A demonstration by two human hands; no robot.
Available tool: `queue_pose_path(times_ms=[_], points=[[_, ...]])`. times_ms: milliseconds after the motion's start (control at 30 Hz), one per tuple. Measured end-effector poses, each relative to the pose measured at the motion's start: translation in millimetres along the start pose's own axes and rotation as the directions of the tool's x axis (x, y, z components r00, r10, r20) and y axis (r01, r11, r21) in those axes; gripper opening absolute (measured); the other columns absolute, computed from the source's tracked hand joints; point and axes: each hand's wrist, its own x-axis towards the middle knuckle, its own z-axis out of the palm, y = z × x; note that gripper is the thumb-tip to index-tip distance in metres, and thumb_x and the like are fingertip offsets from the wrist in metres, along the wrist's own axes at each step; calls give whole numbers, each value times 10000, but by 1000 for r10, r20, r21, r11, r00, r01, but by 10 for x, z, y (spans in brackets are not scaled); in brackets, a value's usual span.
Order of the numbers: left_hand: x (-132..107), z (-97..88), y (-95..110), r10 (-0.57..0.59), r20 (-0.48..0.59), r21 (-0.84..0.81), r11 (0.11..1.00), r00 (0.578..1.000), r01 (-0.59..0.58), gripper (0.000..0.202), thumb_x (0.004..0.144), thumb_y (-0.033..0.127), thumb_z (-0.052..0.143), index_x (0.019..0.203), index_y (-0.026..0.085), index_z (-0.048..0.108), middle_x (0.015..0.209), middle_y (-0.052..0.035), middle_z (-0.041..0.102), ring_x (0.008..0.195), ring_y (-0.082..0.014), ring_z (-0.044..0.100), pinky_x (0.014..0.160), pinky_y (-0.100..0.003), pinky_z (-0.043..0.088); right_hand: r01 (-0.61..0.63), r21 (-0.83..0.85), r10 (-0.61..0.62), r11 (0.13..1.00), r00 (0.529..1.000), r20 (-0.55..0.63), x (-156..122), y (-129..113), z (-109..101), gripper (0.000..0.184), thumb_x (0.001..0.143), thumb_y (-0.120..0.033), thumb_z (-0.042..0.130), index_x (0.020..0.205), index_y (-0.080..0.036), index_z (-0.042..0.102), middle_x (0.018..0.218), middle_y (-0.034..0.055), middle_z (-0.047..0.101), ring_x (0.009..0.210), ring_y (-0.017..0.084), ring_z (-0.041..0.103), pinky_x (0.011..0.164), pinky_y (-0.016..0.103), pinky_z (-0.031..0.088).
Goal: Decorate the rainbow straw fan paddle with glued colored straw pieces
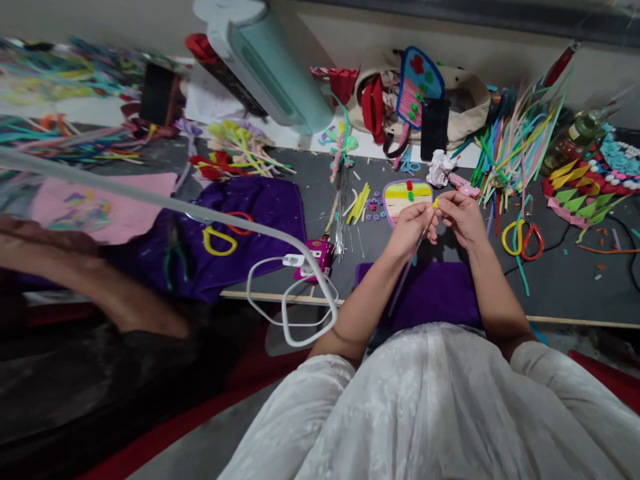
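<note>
My left hand (413,227) and my right hand (463,215) meet above the grey worktable (565,280), fingers pinched together. Between the fingertips sits a tiny yellow piece (435,202). A thin pale stick (404,283) hangs down from my left hand over a purple cloth (430,293). Just behind the hands lies a purple-rimmed striped craft panel (406,195) with red and green dots.
Yellow-and-red scissors (523,238) lie right of my hands. A bundle of coloured strips (515,137) fans out at the back right. A teal appliance (273,67), white cable (295,313), pink plug block (317,257) and purple fabric (240,227) are left. Another person's arm (90,273) reaches in at far left.
</note>
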Motion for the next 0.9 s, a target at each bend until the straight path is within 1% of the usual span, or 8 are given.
queue_pose_path(times_ms=[100,200,267,333,433,567,733,900], points=[[-16,-7,5,-53,15,-8,999,998,53,335,811,417,805,861,168,586,659,44,596,439,-67,531,409,-182,437,44,-62,-47,997,997,-57,-7,19,10,419,599,-518,912,736,-201,676,576,-52,612,470,50,421,421,185,303],[-23,5,-39,60,-96,43,998,994,-56,385,739,333,865,965,204,581,719,62,617,501,-79,586,431,-172,453,71,-125,-86,990,989,-120,-17,42,34,404,622,-521,901,734,-204,676,537,-75,546,452,47,374,414,194,292],[-16,7,-90,146,-172,99,987,974,-130,324,738,282,854,914,203,595,723,64,616,518,-76,589,447,-172,469,62,-132,-77,989,992,-104,-21,48,41,404,626,-521,900,751,-203,684,550,-74,539,463,48,372,415,195,296],[-3,-3,-137,181,-210,127,979,961,-157,238,766,264,821,836,188,607,720,48,629,520,-78,591,455,-179,480,38,-107,-45,994,997,-61,-21,49,33,424,603,-526,910,769,-200,697,576,-69,553,477,47,379,417,193,304],[9,-32,-172,159,-183,106,984,970,-141,189,795,270,797,821,171,637,679,35,632,509,-90,603,457,-188,488,-17,-54,17,998,1000,-11,-12,56,-5,466,541,-536,935,768,-195,715,587,-65,572,479,42,388,417,188,308],[16,-61,-172,91,-137,83,993,986,-80,260,814,339,810,760,155,634,639,29,625,465,-77,593,456,-179,479,-63,-48,63,997,998,-1,6,101,-66,481,515,-534,943,773,-198,716,597,-58,600,480,47,426,413,183,303],[43,-77,-200,-10,-68,71,997,998,15,325,855,444,774,794,150,648,611,20,633,429,-73,571,420,-172,444,12,-139,-16,990,999,-29,16,175,-116,427,618,-542,891,770,-195,694,592,-44,628,448,41,402,412,182,291],[58,-90,-252,20,-65,83,996,998,-14,319,859,455,759,812,153,668,584,45,582,397,-57,494,375,-174,382,-2,-129,-2,992,999,-34,3,207,-123,457,632,-599,861,800,-201,710,600,-42,623,467,51,405,414,189,270]])
